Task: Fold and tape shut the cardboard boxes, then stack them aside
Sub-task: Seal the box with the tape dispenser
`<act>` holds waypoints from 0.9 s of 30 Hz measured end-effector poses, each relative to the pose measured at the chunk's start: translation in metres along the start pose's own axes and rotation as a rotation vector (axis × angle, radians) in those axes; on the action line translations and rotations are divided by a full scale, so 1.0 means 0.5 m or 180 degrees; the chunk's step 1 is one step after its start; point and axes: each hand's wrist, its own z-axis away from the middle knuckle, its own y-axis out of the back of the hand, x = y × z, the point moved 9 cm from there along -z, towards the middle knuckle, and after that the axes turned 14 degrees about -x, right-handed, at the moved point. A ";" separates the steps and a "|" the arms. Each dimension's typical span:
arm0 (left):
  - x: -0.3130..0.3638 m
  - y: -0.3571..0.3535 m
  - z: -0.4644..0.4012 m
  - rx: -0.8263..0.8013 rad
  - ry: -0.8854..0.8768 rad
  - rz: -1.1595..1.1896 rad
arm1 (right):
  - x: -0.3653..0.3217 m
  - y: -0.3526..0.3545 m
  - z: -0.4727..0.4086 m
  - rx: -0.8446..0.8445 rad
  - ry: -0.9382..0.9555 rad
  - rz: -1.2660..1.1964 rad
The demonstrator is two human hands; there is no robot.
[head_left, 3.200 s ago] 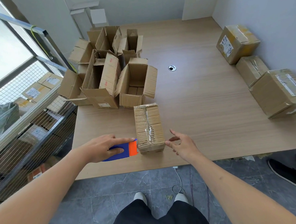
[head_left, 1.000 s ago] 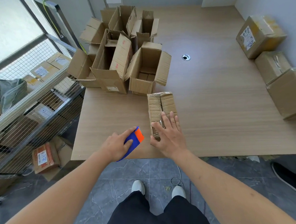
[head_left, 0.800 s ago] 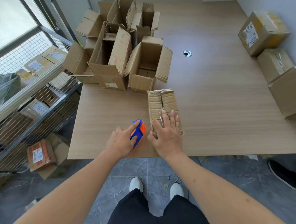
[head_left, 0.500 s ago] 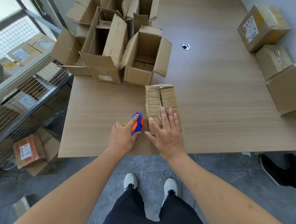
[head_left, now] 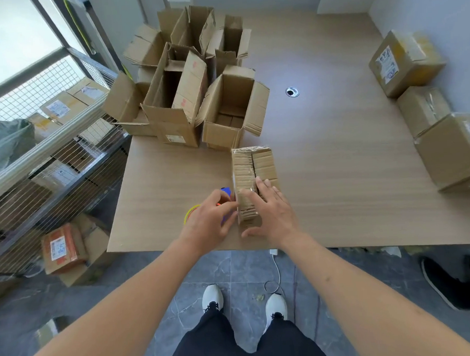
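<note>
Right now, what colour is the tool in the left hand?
Mostly blue, with some orange: the tape dispenser in the left hand, head view.

Small closed cardboard box (head_left: pixel 255 174) near table edge, open boxes (head_left: pixel 197 98) behind

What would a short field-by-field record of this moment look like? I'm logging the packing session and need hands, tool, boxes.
left hand: grips the blue-and-orange tape dispenser at the closed box's left side
right hand: fingers flat on top of the closed box, thumb at its near end
open boxes: cluster at the table's far left, flaps up
sealed boxes: three along the right wall
table: light wood, round cable hole behind the box
</note>
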 end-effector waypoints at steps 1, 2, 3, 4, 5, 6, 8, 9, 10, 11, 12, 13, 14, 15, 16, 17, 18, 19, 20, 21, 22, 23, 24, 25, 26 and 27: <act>0.018 -0.003 -0.002 0.0014 -0.0140 -0.0088 | 0.003 0.004 0.001 -0.0026 0.0054 -0.0063; 0.029 -0.009 -0.005 0.0023 -0.0223 -0.0178 | 0.008 0.006 0.002 -0.0056 0.0105 -0.0126; 0.036 -0.013 -0.008 0.0024 -0.0257 -0.0268 | 0.014 0.009 0.002 -0.0080 0.0146 -0.0179; 0.040 -0.017 -0.012 0.0032 -0.0286 -0.0386 | 0.022 0.009 0.004 -0.0098 0.0187 -0.0215; 0.046 -0.021 -0.016 0.0058 -0.0329 -0.0531 | 0.029 0.011 0.006 -0.0108 0.0247 -0.0244; 0.054 -0.025 -0.019 0.0092 -0.0388 -0.0658 | 0.036 0.012 0.010 -0.0100 0.0329 -0.0273; 0.072 -0.030 -0.026 0.0186 -0.0478 -0.0707 | 0.046 0.015 0.020 0.0003 0.0524 -0.0325; 0.075 -0.033 -0.031 0.0231 -0.0487 -0.0685 | 0.053 0.016 0.025 0.0044 0.0599 -0.0342; 0.076 -0.037 -0.036 0.0251 -0.0493 -0.0671 | 0.060 0.016 0.028 0.0059 0.0657 -0.0344; 0.075 -0.041 -0.040 0.0242 -0.0505 -0.0647 | 0.067 0.017 0.032 0.0074 0.0715 -0.0340; 0.071 -0.046 -0.043 0.0225 -0.0526 -0.0617 | 0.076 0.019 0.036 0.0089 0.0769 -0.0357; 0.065 -0.049 -0.044 0.0195 -0.0541 -0.0590 | 0.084 0.023 0.040 0.0107 0.0820 -0.0404; 0.059 -0.049 -0.043 0.0173 -0.0553 -0.0581 | 0.093 0.028 0.046 0.0136 0.0848 -0.0457; 0.053 -0.050 -0.042 0.0146 -0.0542 -0.0566 | 0.104 0.033 0.054 0.0214 0.0854 -0.0483; 0.051 -0.051 -0.041 0.0129 -0.0518 -0.0547 | 0.115 0.041 0.063 0.0387 0.0831 -0.0466; 0.052 -0.051 -0.040 0.0120 -0.0477 -0.0530 | 0.126 0.052 0.074 0.0631 0.0773 -0.0416; 0.056 -0.051 -0.040 0.0133 -0.0446 -0.0522 | 0.139 0.060 0.084 0.0864 0.0679 -0.0376; 0.063 -0.050 -0.041 0.0155 -0.0442 -0.0535 | 0.153 0.065 0.092 0.1029 0.0584 -0.0393; 0.070 -0.048 -0.043 0.0181 -0.0468 -0.0583 | 0.166 0.065 0.097 0.1088 0.0526 -0.0474; 0.078 -0.045 -0.046 0.0194 -0.0504 -0.0654 | 0.175 0.063 0.100 0.1060 0.0540 -0.0601; 0.083 -0.042 -0.052 0.0172 -0.0504 -0.0719 | 0.179 0.058 0.100 0.0971 0.0601 -0.0751; 0.083 -0.038 -0.060 0.0104 -0.0429 -0.0744 | 0.182 0.054 0.100 0.0883 0.0667 -0.0909; 0.082 -0.034 -0.069 0.0028 -0.0300 -0.0754 | 0.185 0.052 0.101 0.0840 0.0702 -0.1068; 0.080 -0.032 -0.076 -0.0034 -0.0170 -0.0768 | 0.190 0.051 0.101 0.0841 0.0696 -0.1223; 0.083 -0.033 -0.082 -0.0082 -0.0100 -0.0778 | 0.194 0.053 0.103 0.0879 0.0654 -0.1360; 0.090 -0.037 -0.089 -0.0129 -0.0107 -0.0780 | 0.201 0.053 0.104 0.0922 0.0577 -0.1504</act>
